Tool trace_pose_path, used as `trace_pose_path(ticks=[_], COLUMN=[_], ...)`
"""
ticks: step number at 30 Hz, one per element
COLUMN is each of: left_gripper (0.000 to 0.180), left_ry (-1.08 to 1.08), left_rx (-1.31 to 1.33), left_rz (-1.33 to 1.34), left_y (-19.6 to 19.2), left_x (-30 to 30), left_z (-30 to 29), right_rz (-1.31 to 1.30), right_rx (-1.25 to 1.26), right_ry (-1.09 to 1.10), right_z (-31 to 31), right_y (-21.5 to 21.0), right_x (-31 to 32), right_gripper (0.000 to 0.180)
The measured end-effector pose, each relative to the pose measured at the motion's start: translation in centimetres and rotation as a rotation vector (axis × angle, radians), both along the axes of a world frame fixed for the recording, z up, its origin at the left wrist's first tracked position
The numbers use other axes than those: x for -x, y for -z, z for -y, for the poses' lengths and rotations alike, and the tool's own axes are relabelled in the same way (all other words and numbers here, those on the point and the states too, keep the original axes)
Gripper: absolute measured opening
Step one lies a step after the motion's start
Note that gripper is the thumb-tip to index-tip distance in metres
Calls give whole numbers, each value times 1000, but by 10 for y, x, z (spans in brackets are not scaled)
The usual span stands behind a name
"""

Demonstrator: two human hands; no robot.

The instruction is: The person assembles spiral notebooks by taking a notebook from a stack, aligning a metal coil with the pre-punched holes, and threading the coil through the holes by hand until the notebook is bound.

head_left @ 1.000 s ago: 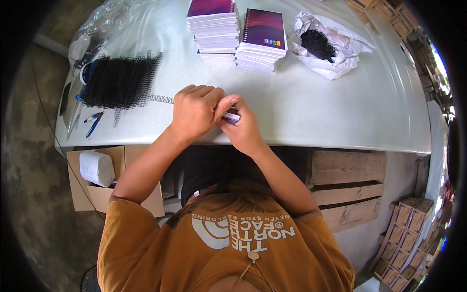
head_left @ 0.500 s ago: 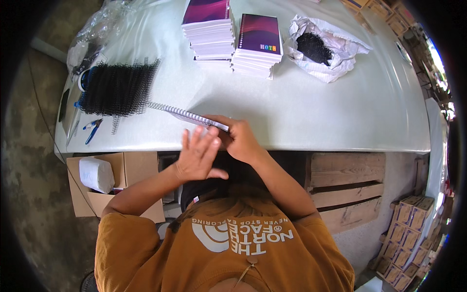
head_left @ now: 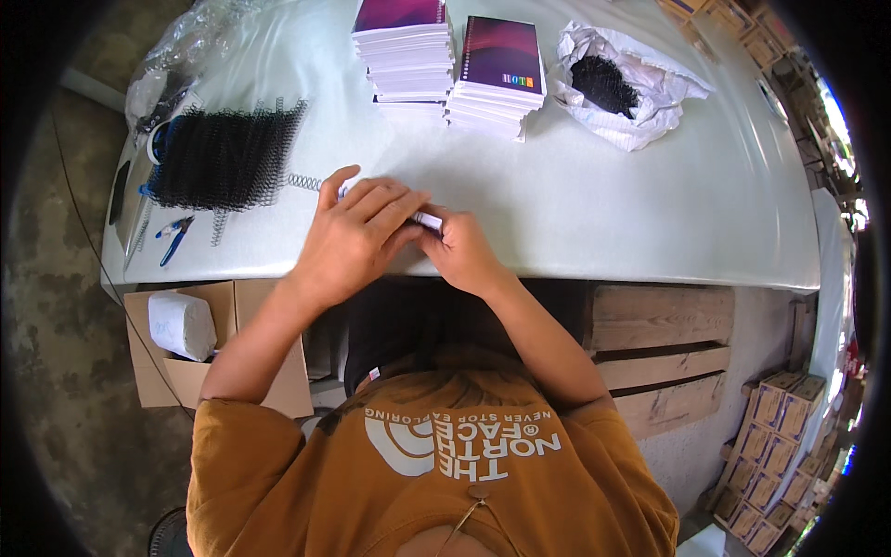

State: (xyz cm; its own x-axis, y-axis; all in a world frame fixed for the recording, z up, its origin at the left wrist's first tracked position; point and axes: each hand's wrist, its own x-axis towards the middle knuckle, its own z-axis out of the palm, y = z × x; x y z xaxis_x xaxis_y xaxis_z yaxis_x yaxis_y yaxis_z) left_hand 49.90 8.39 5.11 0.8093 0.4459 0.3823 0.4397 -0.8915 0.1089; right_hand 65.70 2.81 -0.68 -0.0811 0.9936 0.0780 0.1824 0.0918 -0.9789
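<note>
My right hand (head_left: 461, 249) is closed on the right end of a thin notebook (head_left: 428, 221), held edge-up above the near side of the table. A dark spiral binding coil (head_left: 304, 182) runs along its spine and sticks out past its left end. My left hand (head_left: 357, 232) lies across the spine with fingers stretched and the little finger apart, hiding most of the notebook and coil. To the left lies a thick pile of black spiral coils (head_left: 223, 158), with blue-handled cutting pliers (head_left: 173, 239) in front of it.
Two stacks of purple-covered notebooks, a taller left one (head_left: 405, 65) and a right one (head_left: 497, 93), stand at the back. Beside them, an opened white bag (head_left: 640, 121) holds small black pieces. A cardboard box (head_left: 269, 371) sits below the table's left front edge (head_left: 186, 281).
My left hand has moved up and forward from beside the notebook onto its spine. My right hand and the notebook have shifted slightly; the coil is now mostly covered.
</note>
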Motion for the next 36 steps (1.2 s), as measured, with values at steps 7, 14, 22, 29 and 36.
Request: trace_pose_path(ticks=[7,14,22,29,36], left_gripper=[21,15,17,25,94], left_ry=[106,137,208,112,-82], left_rx=[236,265,271,416,-100], left_rz=[-23,63,37,-61,19], left_y=[-24,-10,-10,-23,16], left_x=[1,2,1,-8,-11], left_z=[-21,-36,-41,-31,-2], right_rz=[22,-114,-121,-89,-7], right_rx=[-101,-92,-60,-172,-242], right_ry=[3,22,48,25,63], right_z=[-8,-8,-7,-9,-6], right_y=[5,3,4,12,17], right_x=[0,1,1,-1,-1], right_gripper=[23,22,18,18,27])
